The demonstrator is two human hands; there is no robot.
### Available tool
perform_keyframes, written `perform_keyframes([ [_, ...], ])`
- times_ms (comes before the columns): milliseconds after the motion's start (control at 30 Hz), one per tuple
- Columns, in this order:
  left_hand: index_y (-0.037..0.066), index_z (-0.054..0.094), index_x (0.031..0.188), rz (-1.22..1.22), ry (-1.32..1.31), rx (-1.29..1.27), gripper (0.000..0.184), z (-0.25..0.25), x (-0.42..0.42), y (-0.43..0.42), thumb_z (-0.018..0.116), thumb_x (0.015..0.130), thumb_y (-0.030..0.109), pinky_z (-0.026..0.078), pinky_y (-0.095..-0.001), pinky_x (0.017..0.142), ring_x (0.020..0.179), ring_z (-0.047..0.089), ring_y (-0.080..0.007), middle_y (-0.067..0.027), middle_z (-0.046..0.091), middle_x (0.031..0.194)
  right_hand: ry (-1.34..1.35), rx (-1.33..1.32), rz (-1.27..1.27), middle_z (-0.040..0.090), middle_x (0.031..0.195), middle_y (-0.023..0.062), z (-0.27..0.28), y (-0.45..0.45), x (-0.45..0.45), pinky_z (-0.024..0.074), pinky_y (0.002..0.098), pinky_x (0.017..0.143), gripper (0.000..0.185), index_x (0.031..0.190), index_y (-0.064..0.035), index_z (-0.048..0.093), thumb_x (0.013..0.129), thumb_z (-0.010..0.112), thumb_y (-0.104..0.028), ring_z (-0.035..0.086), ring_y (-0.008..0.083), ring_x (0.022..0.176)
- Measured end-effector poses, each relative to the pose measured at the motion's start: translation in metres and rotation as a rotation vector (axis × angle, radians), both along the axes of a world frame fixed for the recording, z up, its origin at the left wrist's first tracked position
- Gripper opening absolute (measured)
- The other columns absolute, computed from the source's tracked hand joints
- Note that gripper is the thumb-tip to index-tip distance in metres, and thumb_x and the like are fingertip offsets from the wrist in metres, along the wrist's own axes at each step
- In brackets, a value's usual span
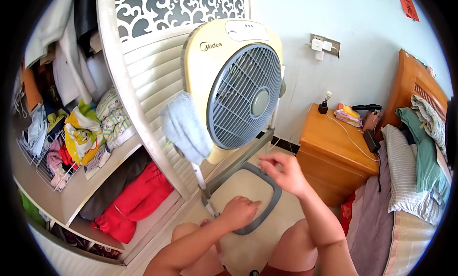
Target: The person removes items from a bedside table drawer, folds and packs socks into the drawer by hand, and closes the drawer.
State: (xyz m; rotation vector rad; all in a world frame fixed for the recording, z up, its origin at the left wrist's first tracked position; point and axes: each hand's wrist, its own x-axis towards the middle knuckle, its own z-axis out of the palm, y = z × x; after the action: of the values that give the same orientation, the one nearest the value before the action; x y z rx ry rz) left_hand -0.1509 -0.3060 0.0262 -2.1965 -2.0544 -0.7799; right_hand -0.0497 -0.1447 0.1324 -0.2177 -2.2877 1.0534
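Observation:
My left hand point(241, 213) is held low over the fan's base, its fingers curled together. If anything is inside it, I cannot make it out. Higher and to the right, my right hand point(286, 175) hangs in the air with bent fingers apart and nothing visible in them. Both hands are in front of a yellow Midea standing fan point(195, 68) with a grey round grille point(234, 104). A light blue cloth point(187, 126) drapes over its left side. Below, the fan's grey looped foot point(274, 192) rests on the floor tiles.
An open wardrobe point(143, 95) at left holds clothes, a wire basket point(40, 168) and a red garment point(136, 197). At right are a wooden nightstand point(317, 147) with a cable and small items, and a bed with a striped pillow point(403, 166). Plugs point(318, 45) sit in a wall socket.

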Motion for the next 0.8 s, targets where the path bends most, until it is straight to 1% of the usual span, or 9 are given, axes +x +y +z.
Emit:
perform_keyframes([
  [67, 0.005, 0.063, 0.099, 0.029, -0.021, 0.099, 0.021, -0.003, -0.009, 0.005, 0.058, 0.080, 0.014, 0.046, -0.0402, 0.070, 0.073, 0.059, -0.0294, -0.0116, 0.062, 0.073, 0.135, 0.049, 0.011, 0.061, 0.078, 0.0067, 0.029, -0.030, -0.029, 0.0474, 0.0263, 0.063, 0.030, 0.103, 0.0036, 0.060, 0.082, 0.066, -0.017, 0.057, 0.0115, 0.068],
  [267, 0.001, 0.064, 0.093, 0.254, -0.238, 0.311, 0.016, 0.022, -0.022, 0.005, 0.055, 0.083, 0.010, 0.046, -0.0397, 0.069, 0.075, 0.060, -0.0321, -0.0164, 0.062, 0.075, 0.048, -0.019, 0.008, 0.054, 0.071, 0.0038, 0.060, -0.071, -0.093, 0.0436, 0.0273, 0.058, 0.026, 0.089, 0.0006, 0.060, 0.080, 0.067, -0.022, 0.050, 0.0118, 0.062],
  [367, 0.001, 0.062, 0.100, 0.336, -0.517, 0.375, 0.019, 0.020, -0.033, 0.001, 0.053, 0.086, 0.009, 0.048, -0.0332, 0.070, 0.078, 0.063, -0.0263, -0.0125, 0.065, 0.078, 0.128, 0.051, 0.101, 0.054, 0.078, 0.0054, 0.059, -0.074, -0.084, 0.0428, 0.0273, 0.064, 0.020, 0.084, 0.0001, 0.058, 0.080, 0.063, -0.018, 0.050, 0.0122, 0.070],
  [433, 0.003, 0.061, 0.108, 0.251, -1.119, 0.474, 0.023, 0.012, -0.048, 0.000, 0.052, 0.087, 0.008, 0.048, -0.0288, 0.077, 0.085, 0.063, -0.0207, -0.0072, 0.065, 0.085, 0.224, 0.014, 0.189, 0.056, 0.087, 0.0113, 0.051, -0.069, -0.070, 0.0426, 0.0304, 0.074, 0.016, 0.086, 0.0017, 0.055, 0.080, 0.056, -0.014, 0.053, 0.0178, 0.084],
  [467, 0.003, 0.061, 0.108, 0.253, -1.123, 0.473, 0.023, 0.010, -0.055, -0.007, 0.052, 0.087, 0.008, 0.048, -0.0288, 0.077, 0.085, 0.063, -0.0207, -0.0072, 0.065, 0.085, 0.220, 0.013, 0.190, 0.056, 0.087, 0.0113, 0.047, -0.066, -0.062, 0.0426, 0.0304, 0.074, 0.016, 0.086, 0.0017, 0.055, 0.080, 0.056, -0.014, 0.053, 0.0178, 0.084],
  [533, 0.006, 0.050, 0.124, 0.108, -1.274, 0.516, 0.040, 0.023, -0.062, -0.024, 0.055, 0.085, 0.011, 0.046, -0.0324, 0.084, 0.099, 0.058, -0.0202, -0.0065, 0.060, 0.107, 0.304, -0.473, 0.339, 0.057, 0.089, 0.0048, 0.043, -0.061, -0.043, 0.0418, 0.0289, 0.074, 0.013, 0.087, 0.0004, 0.057, 0.081, 0.053, -0.011, 0.052, 0.0128, 0.083],
  [567, 0.006, 0.050, 0.124, 0.103, -1.277, 0.506, 0.040, 0.032, -0.061, -0.030, 0.055, 0.085, 0.011, 0.046, -0.0324, 0.084, 0.099, 0.058, -0.0202, -0.0065, 0.060, 0.107, 0.312, -0.630, 0.396, 0.057, 0.089, 0.0026, 0.040, -0.057, -0.032, 0.0414, 0.0276, 0.075, 0.013, 0.088, -0.0005, 0.057, 0.080, 0.052, -0.009, 0.051, 0.0107, 0.083],
  [633, 0.009, 0.036, 0.135, -0.107, -1.673, 0.565, 0.057, 0.055, -0.048, -0.042, 0.058, 0.082, 0.015, 0.044, -0.0373, 0.090, 0.115, 0.049, -0.0239, -0.0099, 0.049, 0.126, 0.361, -0.919, 0.488, 0.058, 0.088, 0.0010, 0.031, -0.051, -0.013, 0.0421, 0.0254, 0.075, 0.014, 0.090, -0.0023, 0.058, 0.079, 0.050, -0.006, 0.051, 0.0084, 0.081],
  [800, 0.012, 0.020, 0.143, -0.420, -1.698, 0.514, 0.068, 0.047, -0.025, -0.037, 0.055, 0.087, 0.028, 0.036, -0.0428, 0.100, 0.126, 0.039, -0.0254, -0.0075, 0.039, 0.136, 0.414, -1.059, 0.410, 0.057, 0.079, 0.0018, 0.026, -0.047, 0.030, 0.0440, 0.0227, 0.065, 0.011, 0.085, -0.0031, 0.055, 0.079, 0.049, -0.011, 0.052, 0.0077, 0.070],
])
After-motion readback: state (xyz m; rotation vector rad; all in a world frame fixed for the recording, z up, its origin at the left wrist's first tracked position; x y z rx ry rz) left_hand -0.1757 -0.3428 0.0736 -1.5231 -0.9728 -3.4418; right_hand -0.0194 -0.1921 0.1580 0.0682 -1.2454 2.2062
